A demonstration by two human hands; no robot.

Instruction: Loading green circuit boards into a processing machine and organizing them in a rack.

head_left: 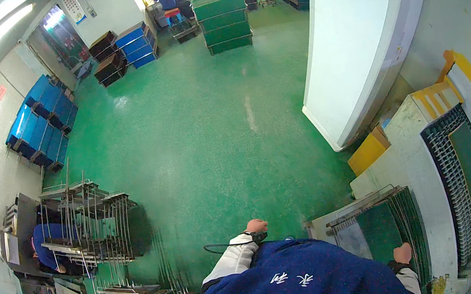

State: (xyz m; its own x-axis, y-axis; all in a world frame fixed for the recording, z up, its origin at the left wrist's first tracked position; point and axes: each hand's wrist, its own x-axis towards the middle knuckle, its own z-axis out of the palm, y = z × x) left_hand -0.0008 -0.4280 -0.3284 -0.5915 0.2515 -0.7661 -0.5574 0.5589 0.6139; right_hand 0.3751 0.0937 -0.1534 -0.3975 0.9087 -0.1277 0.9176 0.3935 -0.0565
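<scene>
My left hand [256, 225] is curled closed in front of my body, over the green floor. No object shows in it; a dark band and a thin looped cable [217, 248] are at its wrist. Down at the right, my right hand [403, 253] is closed at the near side of a rack of thin upright green panels [378, 228]. Whether its fingers grip a panel edge is hidden. A metal wire rail runs along the rack's far side. My dark blue garment [295, 288] covers the lower middle of the view.
A machine with a roller conveyor [457, 192], a green panel on it, stands at my right. Beyond are a yellow box [369, 150] and a tall white cabinet [347, 37]. Metal racks [91, 225] and a bent-over person [47, 244] are left. Stacked green crates [221, 20] stand ahead.
</scene>
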